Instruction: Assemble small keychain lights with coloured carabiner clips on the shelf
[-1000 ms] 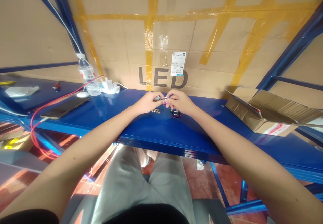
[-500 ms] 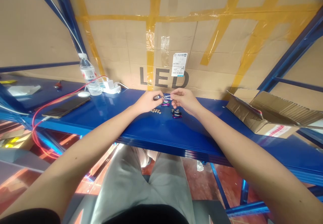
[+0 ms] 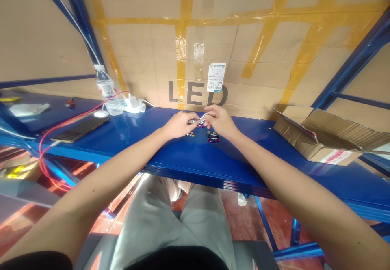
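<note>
Big taped cardboard sheet at the back, glossy blue tabletop in front of it. So, the piece in play is a tiny silvery part, pinched in the fingers of the left hand near the tabletop's far edge; way too small for me to say what it is. Coming off it is a pale strand, slanting up and to the right across the gap, and the right hand looks to have its fingers closed on that far end. Left is the nearer hand to the silvery part, which sits just left of the right fingertips. Right below the gap there's some purplish stuff, with brassy bits just under the left hand and a dark bundle under the right. Further out: phone and bottle off left, open carton off right.
</note>
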Demonstrator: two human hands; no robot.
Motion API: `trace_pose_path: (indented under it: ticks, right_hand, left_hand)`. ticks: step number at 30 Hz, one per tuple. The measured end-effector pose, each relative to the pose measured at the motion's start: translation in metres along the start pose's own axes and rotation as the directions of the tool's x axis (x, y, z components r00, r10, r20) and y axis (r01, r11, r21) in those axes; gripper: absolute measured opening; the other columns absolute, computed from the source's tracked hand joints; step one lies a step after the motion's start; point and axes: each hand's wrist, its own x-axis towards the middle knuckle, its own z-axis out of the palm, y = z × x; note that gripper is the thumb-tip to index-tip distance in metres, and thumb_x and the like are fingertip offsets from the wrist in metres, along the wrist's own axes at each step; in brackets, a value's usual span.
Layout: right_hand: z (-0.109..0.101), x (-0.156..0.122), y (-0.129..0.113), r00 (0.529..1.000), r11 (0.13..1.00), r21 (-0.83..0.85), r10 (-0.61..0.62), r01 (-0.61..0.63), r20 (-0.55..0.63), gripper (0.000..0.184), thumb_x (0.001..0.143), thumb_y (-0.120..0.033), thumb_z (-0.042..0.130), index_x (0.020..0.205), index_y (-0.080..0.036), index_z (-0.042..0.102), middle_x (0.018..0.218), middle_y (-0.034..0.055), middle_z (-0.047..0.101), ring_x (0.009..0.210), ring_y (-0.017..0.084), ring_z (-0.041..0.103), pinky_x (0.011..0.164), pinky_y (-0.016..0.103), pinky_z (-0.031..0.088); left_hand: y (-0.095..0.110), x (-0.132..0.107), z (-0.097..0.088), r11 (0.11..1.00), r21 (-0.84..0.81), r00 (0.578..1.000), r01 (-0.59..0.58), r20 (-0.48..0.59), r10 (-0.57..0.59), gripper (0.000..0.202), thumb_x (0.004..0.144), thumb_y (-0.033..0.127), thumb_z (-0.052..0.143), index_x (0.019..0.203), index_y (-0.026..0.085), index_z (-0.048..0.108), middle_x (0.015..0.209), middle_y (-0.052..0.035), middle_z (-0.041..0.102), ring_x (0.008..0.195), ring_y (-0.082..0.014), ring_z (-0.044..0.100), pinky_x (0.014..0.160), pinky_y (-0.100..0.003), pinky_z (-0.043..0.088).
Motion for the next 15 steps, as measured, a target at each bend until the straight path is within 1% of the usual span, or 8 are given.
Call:
trace_pose_path:
  ticks: [3, 6, 10, 13, 15]
  right_hand:
    - [0.0, 0.001, 0.001, 1.0, 1.0, -0.018, 0.017, -0.017, -0.016, 0.011, 0.091, -0.01, 0.064, 0.088, -0.019, 0.059, 0.067, 0.0007, 0.07, 0.051, 0.013, 0.063, 0.05, 0.024, 0.051]
    - [0.0, 0.0, 0.0, 0.998, 0.997, -0.045, 0.067, -0.067, 0.01, 0.018, 0.094, -0.017, 0.064, 0.078, -0.018, 0.058, 0.072, 0.005, 0.074, 0.054, 0.014, 0.067, 0.046, 0.023, 0.052]
    - [0.001, -0.002, -0.003, 0.988, 0.987, -0.086, 0.142, -0.136, 0.061, 0.022, 0.096, -0.014, 0.061, 0.074, -0.017, 0.061, 0.07, 0.0067, 0.074, 0.054, 0.015, 0.069, 0.043, 0.023, 0.053]
    - [0.003, -0.004, -0.007, 0.976, 0.982, -0.053, 0.184, -0.179, 0.118, 0.025, 0.098, -0.012, 0.058, 0.074, -0.017, 0.061, 0.069, 0.0076, 0.074, 0.054, 0.017, 0.07, 0.043, 0.024, 0.053]
    - [0.004, -0.006, -0.01, 0.963, 0.976, -0.011, 0.218, -0.219, 0.156, 0.027, 0.101, -0.012, 0.053, 0.075, -0.016, 0.06, 0.07, 0.0089, 0.074, 0.055, 0.018, 0.071, 0.043, 0.025, 0.053]
  left_hand:
    - [-0.001, 0.0, 0.0, 0.998, 0.063, 0.999, -0.026, -0.022, 0.027, 0.025, 0.093, 0.03, 0.056, 0.105, 0.019, 0.074, 0.071, -0.0003, 0.069, 0.062, -0.0148, 0.057, 0.064, -0.027, 0.039]
    - [-0.003, 0.0, 0.001, 0.982, 0.174, 0.996, -0.068, -0.042, 0.076, 0.024, 0.095, 0.031, 0.054, 0.104, 0.02, 0.074, 0.078, -0.0026, 0.073, 0.068, -0.0172, 0.063, 0.065, -0.028, 0.04]
    - [-0.003, 0.0, 0.002, 0.946, 0.299, 0.991, -0.125, -0.013, 0.135, 0.026, 0.097, 0.031, 0.051, 0.105, 0.019, 0.073, 0.086, -0.0058, 0.076, 0.075, -0.0209, 0.068, 0.065, -0.029, 0.039]
    - [-0.001, -0.001, 0.003, 0.94, 0.307, 0.987, -0.152, -0.006, 0.161, 0.027, 0.098, 0.032, 0.05, 0.106, 0.019, 0.073, 0.088, -0.0066, 0.076, 0.076, -0.0213, 0.068, 0.065, -0.029, 0.04]
    - [-0.001, -0.001, 0.002, 0.958, 0.25, 0.988, -0.143, -0.03, 0.155, 0.026, 0.098, 0.032, 0.051, 0.105, 0.02, 0.073, 0.086, -0.0052, 0.075, 0.073, -0.0196, 0.066, 0.065, -0.029, 0.04]
